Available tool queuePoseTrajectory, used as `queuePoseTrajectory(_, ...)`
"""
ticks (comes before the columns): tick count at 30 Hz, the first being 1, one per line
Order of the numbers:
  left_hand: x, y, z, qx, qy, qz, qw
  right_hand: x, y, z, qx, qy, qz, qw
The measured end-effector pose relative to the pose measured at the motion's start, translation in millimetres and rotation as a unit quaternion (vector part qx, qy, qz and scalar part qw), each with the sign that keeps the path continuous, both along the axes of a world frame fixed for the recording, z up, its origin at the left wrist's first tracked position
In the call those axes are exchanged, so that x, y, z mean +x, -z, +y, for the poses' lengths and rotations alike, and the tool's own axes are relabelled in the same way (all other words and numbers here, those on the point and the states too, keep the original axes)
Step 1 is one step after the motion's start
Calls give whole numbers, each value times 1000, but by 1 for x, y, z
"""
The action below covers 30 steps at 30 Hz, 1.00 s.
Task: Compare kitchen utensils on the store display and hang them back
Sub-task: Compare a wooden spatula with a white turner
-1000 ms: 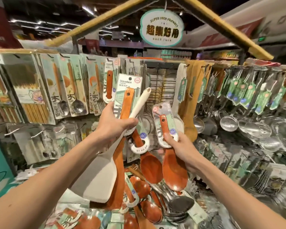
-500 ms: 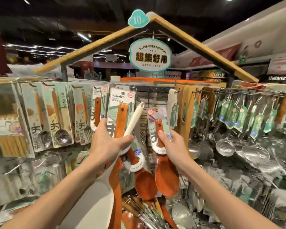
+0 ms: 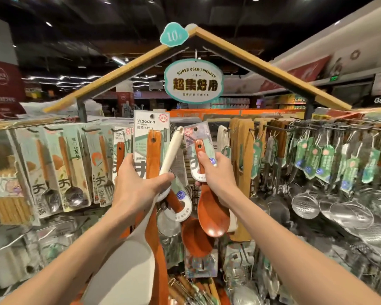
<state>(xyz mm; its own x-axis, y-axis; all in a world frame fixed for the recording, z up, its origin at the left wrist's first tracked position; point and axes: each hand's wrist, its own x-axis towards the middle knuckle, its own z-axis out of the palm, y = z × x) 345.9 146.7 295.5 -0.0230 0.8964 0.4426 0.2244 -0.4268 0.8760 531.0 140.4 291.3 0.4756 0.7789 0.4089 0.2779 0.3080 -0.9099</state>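
A: Which hand was nearer the rack?
B: Right hand (image 3: 216, 175). It pinched the red-brown wooden spoon on its grey card (image 3: 212, 216) at the handle. Long axis approx. vertical, bowl down, hang hole (image 3: 195, 129) up top, above the fingers.
A: And the left?
B: Left hand (image 3: 136, 190) gripped the brown wooden turner w/ "Wooden" card (image 3: 153, 150) plus a white plastic spatula (image 3: 171, 150), just beside. Couldn't tell which peg was free.
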Motion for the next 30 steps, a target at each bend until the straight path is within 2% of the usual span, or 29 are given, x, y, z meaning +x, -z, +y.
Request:
queuePoseTrajectory(7, 0, -3, 8, 10, 12, 6, 1000, 18, 20, 46, -38, 9, -13, 999)
queuePoseTrajectory(20, -12, 6, 22, 1, 27, 33, 999, 17, 12, 45, -130, 0, -108, 986)
queuePoseTrajectory(24, -20, 8, 18, -16, 45, 28, 998, 21, 25, 29, -164, -26, -170, 971)
queuePoseTrajectory(27, -28, 9, 13, -27, 64, 18, 997, 21, 37, 8, -164, -14, -161, 973)
queuePoseTrajectory(30, -31, 11, 7, -36, 80, 9, 996, 8, 41, -21, -125, 13, -163, 979)
